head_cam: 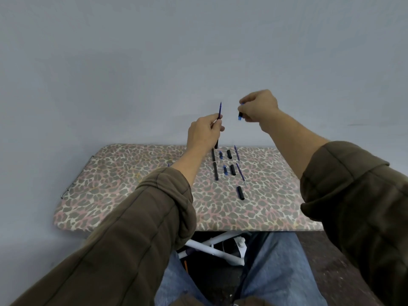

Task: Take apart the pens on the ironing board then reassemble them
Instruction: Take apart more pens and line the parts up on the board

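- Jeans (276, 261) and brown sleeves (132, 228) are sitting closest, with the board (110, 195) just past the knees.
- Left hand (204, 131) is gripping a black barrel (216, 144) over the board's far edge, fingers curled round it, with a thin blue refill (220, 110) poking up out the top.
- Right hand (259, 107) is pinching a small blue tip (240, 115) between thumb and fingertips, up in the air just beside the refill and not touching it.
- Two pens are already lying in pieces on the board in neat rows: barrels (216, 171), tips (225, 170), refills (240, 174), plus three caps (232, 169).
- My guess is the third pen is coming apart right now, so reassembly isn't begun yet and we're looking at under halfway.
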